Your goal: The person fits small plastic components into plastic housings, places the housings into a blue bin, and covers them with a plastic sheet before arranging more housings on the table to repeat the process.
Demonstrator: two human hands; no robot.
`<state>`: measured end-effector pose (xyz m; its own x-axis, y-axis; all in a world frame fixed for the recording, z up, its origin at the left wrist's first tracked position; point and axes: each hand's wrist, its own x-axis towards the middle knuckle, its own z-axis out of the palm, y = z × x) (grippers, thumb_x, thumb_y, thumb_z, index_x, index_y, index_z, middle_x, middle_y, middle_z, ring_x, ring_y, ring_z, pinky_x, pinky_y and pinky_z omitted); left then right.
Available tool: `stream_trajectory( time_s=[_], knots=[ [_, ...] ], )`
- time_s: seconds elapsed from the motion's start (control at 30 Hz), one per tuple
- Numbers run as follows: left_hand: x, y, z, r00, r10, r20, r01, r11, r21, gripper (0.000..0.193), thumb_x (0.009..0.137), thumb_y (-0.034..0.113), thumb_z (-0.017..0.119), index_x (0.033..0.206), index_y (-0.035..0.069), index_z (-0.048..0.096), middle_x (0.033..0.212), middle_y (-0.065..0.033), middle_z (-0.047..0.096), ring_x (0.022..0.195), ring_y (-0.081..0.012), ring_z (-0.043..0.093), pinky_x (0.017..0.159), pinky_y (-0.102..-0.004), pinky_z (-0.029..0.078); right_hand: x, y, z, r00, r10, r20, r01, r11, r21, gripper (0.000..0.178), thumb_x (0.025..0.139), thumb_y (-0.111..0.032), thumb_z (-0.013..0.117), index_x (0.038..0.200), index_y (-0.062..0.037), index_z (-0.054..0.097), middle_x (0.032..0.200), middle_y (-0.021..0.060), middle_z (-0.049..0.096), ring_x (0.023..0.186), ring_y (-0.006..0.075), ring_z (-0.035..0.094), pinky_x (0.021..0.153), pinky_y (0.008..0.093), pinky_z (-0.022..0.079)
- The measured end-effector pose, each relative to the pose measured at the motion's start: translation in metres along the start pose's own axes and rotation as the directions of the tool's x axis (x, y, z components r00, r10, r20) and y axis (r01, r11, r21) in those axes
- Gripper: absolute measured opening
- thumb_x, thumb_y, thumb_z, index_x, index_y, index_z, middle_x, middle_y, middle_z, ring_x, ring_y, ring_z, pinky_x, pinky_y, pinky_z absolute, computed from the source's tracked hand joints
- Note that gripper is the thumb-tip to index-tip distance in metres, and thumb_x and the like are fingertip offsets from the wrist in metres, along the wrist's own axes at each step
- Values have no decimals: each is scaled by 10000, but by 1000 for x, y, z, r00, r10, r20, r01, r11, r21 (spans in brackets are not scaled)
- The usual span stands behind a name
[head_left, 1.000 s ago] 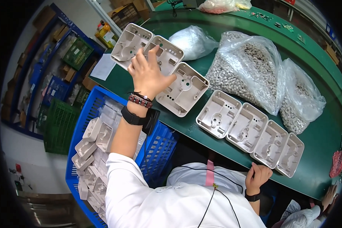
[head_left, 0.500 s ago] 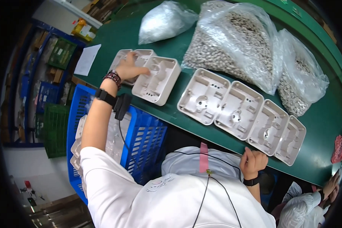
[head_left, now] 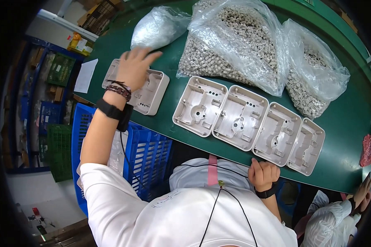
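Note:
My left hand (head_left: pixel 132 69) is over the off-white plastic housings (head_left: pixel 150 96) at the table's left, fingers spread and holding nothing I can see. It hides part of that group, so I cannot tell whether it touches them. To the right, a row of several open housings (head_left: pixel 200 106) lies side by side, hollow side up, with posts and small holes inside. My right hand (head_left: pixel 264 175) is loosely curled at the table's near edge, just below the housing (head_left: pixel 277 133) third from the left, with nothing visible in it.
Clear bags of small greyish parts (head_left: pixel 235 47) (head_left: pixel 313 78) and a crumpled clear bag (head_left: pixel 158 28) lie on the green table (head_left: pixel 165 142). A paper sheet (head_left: pixel 85 76) is at the left. Below it stands a blue crate (head_left: pixel 146 154). Another person's hands (head_left: pixel 362 192) are at far right.
My left hand has come off the nearest housing of the left group and spread its fingers. That housing now sits close against its neighbours. The whole view has shifted; my right hand stays curled.

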<state>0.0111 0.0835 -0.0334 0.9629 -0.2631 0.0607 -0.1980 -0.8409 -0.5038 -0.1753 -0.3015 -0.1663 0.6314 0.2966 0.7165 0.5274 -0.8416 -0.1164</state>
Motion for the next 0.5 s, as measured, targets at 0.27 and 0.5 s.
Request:
stream_trajectory(
  time_s=[0.27,0.5],
  knots=[
    [18,16,-10,897,328,298,-218,912,-348,376,692,31,559,1031,193,584,978,-23,603,937,-243,563,757,-368,454,1,1,1,1000,1,10,-1,1000,5,249,640,-80,604,883,-130,625,680,-6,505,590,187,483,530,315,326],
    [18,18,-9,915,354,195,-294,914,-281,297,695,57,540,965,169,587,907,-41,620,844,-271,593,706,-373,466,1,1,-2,1000,-14,8,14,1000,13,255,643,-77,609,892,-127,619,684,-5,511,604,182,495,541,311,336]
  ],
)
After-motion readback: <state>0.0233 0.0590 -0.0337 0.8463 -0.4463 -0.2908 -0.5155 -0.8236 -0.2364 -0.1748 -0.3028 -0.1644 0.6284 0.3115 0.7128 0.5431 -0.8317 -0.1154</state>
